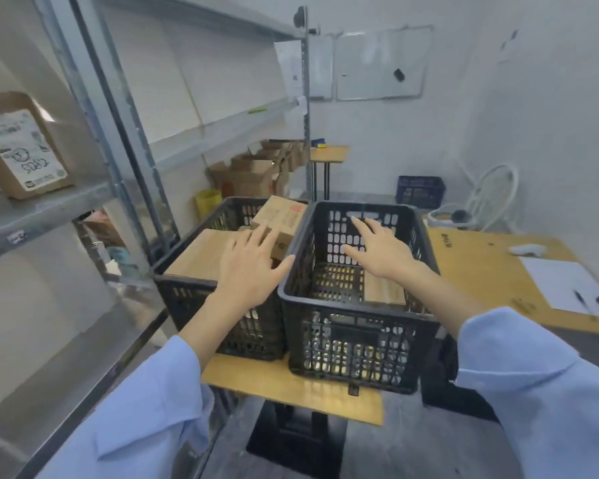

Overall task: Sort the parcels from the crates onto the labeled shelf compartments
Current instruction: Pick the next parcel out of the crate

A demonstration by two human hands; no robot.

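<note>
Reaching forward from light-blue sleeves, both grips are released and hold nothing: the left grip [248, 267] is spread flat, fingers straight and fanned, over the parcels in the left crate [187, 283], its thumb pointing toward the rim it shares with the right crate [353, 337]; whether the palm touches the cardboard beneath cannot be told. The right grip [377, 250] is stretched out over the open right crate with fingers splayed, seen against the far perforated wall. The two black crates stand side by side, touching, on a small wooden worktop [274, 382] in the middle of the frame. The left crate holds a broad flat parcel [201, 252] lying across its near half and, behind it, a smaller tilted box with a red mark [284, 216]. The right crate holds one small brown parcel [382, 290] on its floor, toward the right wall. A metal shelf [49, 209] runs along the left of the frame; on its level at the upper left sits a labelled parcel [21, 146] with a white sticker. Open cartons [253, 174] stand on a lower shelf level behind the crates. At the right edge a second worktop [481, 267] carries a sheet of paper [564, 281] and a pen [581, 300]. A whiteboard [377, 63] hangs on the far wall at upper right, and a blue crate [419, 191] sits beneath it
</note>
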